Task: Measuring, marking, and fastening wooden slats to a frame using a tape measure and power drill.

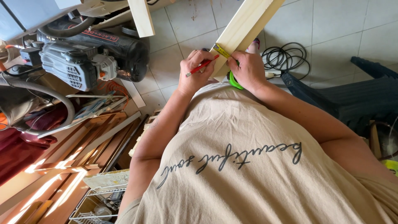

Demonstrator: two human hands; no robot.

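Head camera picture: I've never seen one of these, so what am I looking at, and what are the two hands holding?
There is no machine here. One camera sits on a person's head and looks straight down, so the beige shirt fills the lower half. The left hand holds a red pencil with its tip at the yellow tape measure blade, which lies across a pale wooden board. The right hand presses the board and holds the bright green tape measure case. Below is a tiled floor with a black cable coil, a power tool with a grey hose, wooden slats and a dark plastic chair.
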